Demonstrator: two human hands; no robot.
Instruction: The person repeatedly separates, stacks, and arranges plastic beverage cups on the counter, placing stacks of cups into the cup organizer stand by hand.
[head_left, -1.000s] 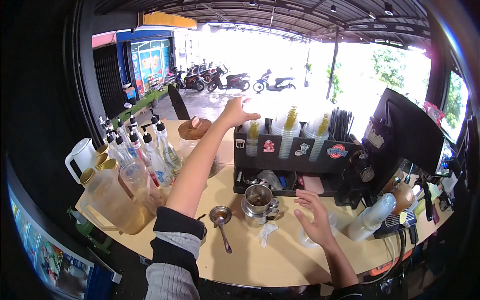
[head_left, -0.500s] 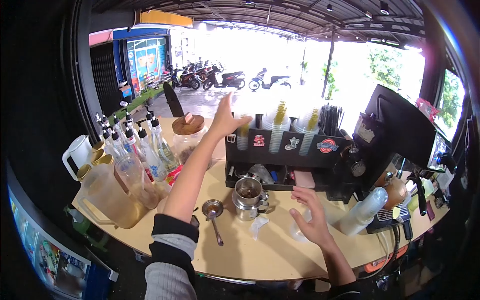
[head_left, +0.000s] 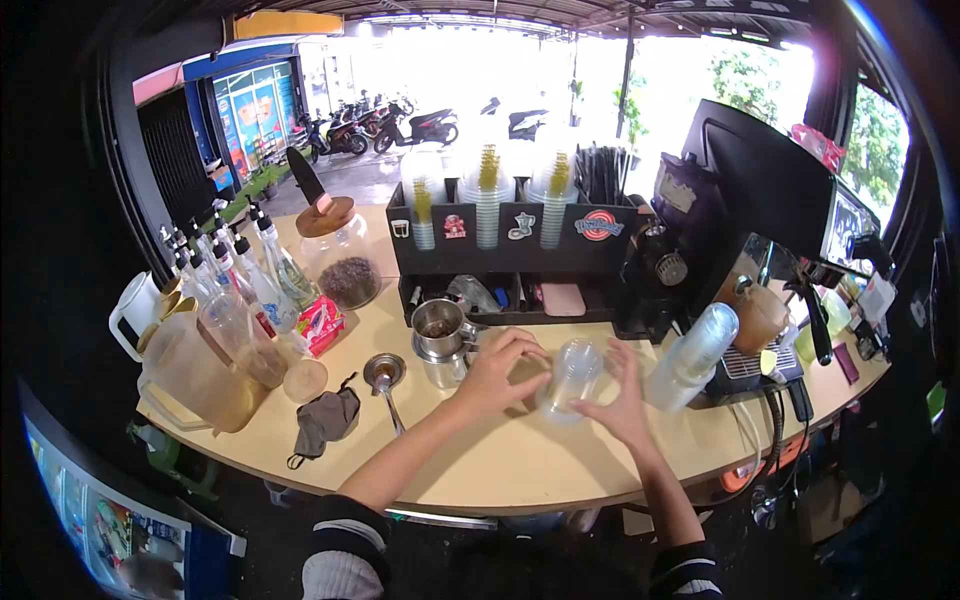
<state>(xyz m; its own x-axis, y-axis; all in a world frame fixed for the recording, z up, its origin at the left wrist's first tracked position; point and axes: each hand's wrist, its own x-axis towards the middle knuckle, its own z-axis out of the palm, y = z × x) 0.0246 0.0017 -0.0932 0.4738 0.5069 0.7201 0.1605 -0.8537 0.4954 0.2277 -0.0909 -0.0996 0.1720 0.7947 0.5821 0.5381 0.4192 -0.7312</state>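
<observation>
A clear plastic cup [head_left: 577, 372] stands on the counter between my two hands. My left hand [head_left: 503, 378] is at its left, fingers apart and curved towards it, with a small gap. My right hand [head_left: 622, 408] curves round the cup's right side, thumb and fingers apart; the thumb overlaps the cup's lower part, and whether it touches I cannot tell. Behind my left hand, a metal drip coffee filter [head_left: 440, 322] with dark contents sits on a small metal cup [head_left: 440, 370]. Left of it lies a metal ladle [head_left: 384, 370], its handle partly behind my left forearm.
A black rack [head_left: 480, 235] holding stacked cups and straws stands behind. Further left are a grey face mask [head_left: 328, 420], a wooden-lidded jar [head_left: 348, 275], pump bottles [head_left: 265, 290] and a jug [head_left: 205, 380]. Nested cups [head_left: 695, 358] and a coffee machine [head_left: 780, 370] stand right.
My left hand has come down from the cup rack to the clear cup's left side. My right hand has closed in round the cup's right. The view has shifted right and down.
</observation>
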